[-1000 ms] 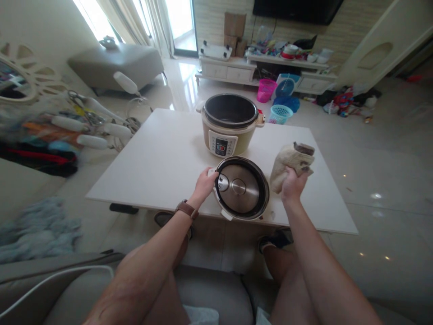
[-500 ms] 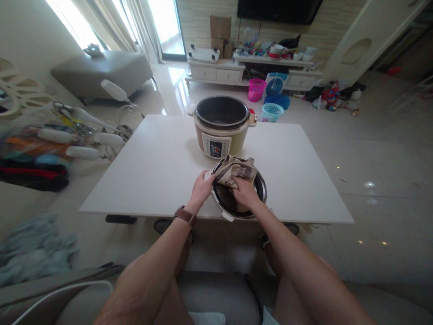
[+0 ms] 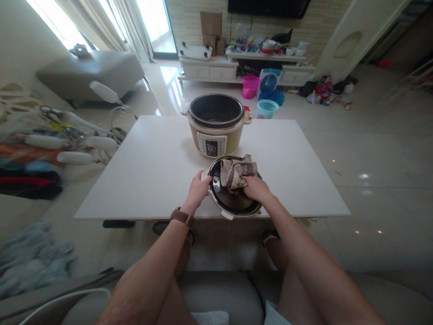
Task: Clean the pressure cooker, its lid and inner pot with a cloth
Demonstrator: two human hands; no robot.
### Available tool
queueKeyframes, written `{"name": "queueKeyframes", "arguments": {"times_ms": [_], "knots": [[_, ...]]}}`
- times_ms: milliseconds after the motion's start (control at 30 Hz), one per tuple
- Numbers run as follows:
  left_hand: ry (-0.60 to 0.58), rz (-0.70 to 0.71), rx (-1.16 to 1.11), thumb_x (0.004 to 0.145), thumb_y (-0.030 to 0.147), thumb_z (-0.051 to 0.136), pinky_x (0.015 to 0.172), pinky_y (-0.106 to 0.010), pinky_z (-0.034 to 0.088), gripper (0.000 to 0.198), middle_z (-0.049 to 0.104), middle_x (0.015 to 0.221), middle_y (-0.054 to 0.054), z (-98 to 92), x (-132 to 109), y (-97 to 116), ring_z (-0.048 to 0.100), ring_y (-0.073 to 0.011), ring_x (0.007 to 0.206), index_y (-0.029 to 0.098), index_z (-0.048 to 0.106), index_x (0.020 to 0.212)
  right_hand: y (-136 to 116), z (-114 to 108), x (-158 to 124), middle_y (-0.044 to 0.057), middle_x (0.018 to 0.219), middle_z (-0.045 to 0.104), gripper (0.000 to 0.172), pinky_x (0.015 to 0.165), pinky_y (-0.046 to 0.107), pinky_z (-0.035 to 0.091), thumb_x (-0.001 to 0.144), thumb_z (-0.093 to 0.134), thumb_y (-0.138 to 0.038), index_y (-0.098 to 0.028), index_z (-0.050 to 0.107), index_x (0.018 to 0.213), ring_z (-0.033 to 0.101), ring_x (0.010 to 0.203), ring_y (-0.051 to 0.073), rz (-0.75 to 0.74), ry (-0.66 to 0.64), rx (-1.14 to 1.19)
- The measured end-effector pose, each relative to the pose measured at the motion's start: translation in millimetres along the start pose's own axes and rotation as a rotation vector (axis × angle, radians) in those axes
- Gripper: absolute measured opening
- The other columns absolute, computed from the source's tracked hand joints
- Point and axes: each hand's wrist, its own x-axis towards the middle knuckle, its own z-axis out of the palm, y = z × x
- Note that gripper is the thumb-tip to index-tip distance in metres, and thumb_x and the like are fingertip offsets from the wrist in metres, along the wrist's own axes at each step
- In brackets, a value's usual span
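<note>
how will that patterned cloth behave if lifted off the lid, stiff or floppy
The cloth is probably floppy, as it bunches in folds at the right hand. It likely weighs little, being smaller than the lid, and seems unlikely to roll, lying crumpled.

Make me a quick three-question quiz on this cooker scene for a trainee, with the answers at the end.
1. What does the right hand hold?
2. True or false: the lid is fitted on top of the cooker.
3. Which arm wears the brown strap: A, left; B, right; C, both?

Key:
1. A patterned cloth, against the lid's inner side.
2. False; the lid is off, nearer the person than the cooker, with the left hand gripping it at one side.
3. A.
</note>
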Motion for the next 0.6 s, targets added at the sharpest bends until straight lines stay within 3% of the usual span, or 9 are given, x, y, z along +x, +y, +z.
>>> {"name": "queueKeyframes", "arguments": {"times_ms": [167, 267, 333, 400, 500, 600], "knots": [[-0.026, -0.05, -0.016, 0.076, 0.033, 0.061, 0.051, -0.026, 0.052, 0.036, 0.069, 0.089, -0.004, 1.5, -5, 8, 0.063, -0.0186, 0.069, 0.021, 0.068, 0.11, 14, -6, -3, 0.01, 0.126, 0.081, 0.044, 0.103, 0.041, 0.056, 0.083, 0.058, -0.019, -0.026, 0.082, 0.119, 0.074, 0.118, 0.033, -0.062, -0.076, 0.073], [-0.025, -0.059, -0.016, 0.077, 0.032, 0.062, 0.051, -0.026, 0.052, 0.035, 0.068, 0.088, -0.004, 2.2, -7, 11, 0.064, -0.019, 0.069, 0.021, 0.067, 0.11, 27, -10, -2, 0.008, 0.119, 0.082, 0.04, 0.099, 0.038, 0.057, 0.072, 0.063, -0.021, -0.021, 0.083, 0.107, 0.073, 0.115, 0.032, -0.042, -0.074, 0.309], [-0.018, -0.074, -0.016, 0.077, 0.033, 0.062, 0.052, -0.026, 0.053, 0.035, 0.069, 0.088, -0.005, 2.6, -7, 13, 0.065, -0.0194, 0.07, 0.021, 0.067, 0.11, 38, -15, 0, 0.008, 0.107, 0.083, 0.038, 0.092, 0.038, 0.06, 0.065, 0.062, -0.022, -0.017, 0.081, 0.098, 0.074, 0.104, 0.033, 0.056, -0.017, 0.544], [-0.011, -0.086, -0.014, 0.078, 0.033, 0.062, 0.052, -0.027, 0.054, 0.034, 0.068, 0.088, -0.005, 2.9, -7, 13, 0.065, -0.0197, 0.07, 0.022, 0.067, 0.11, 48, -20, 4, 0.009, 0.095, 0.081, 0.036, 0.085, 0.039, 0.061, 0.061, 0.061, -0.025, -0.015, 0.077, 0.092, 0.074, 0.094, 0.032, 0.183, 0.135, 0.789], [-0.005, -0.08, -0.018, 0.077, 0.031, 0.063, 0.051, -0.026, 0.053, 0.034, 0.067, 0.087, -0.004, 3.0, -6, 12, 0.065, -0.02, 0.071, 0.022, 0.068, 0.109, 61, -29, 11, 0.008, 0.098, 0.078, 0.038, 0.084, 0.04, 0.062, 0.064, 0.059, -0.028, -0.017, 0.07, 0.098, 0.073, 0.096, 0.03, 0.304, 0.556, 1.054], [0.001, -0.082, -0.017, 0.078, 0.031, 0.064, 0.05, -0.025, 0.052, 0.036, 0.067, 0.085, -0.004, 2.7, -5, 10, 0.064, -0.0193, 0.069, 0.021, 0.068, 0.112, 71, -37, 13, 0.01, 0.111, 0.074, 0.036, 0.092, 0.042, 0.061, 0.073, 0.057, -0.03, -0.018, 0.063, 0.107, 0.071, 0.106, 0.027, 0.319, 0.96, 0.984]]}}
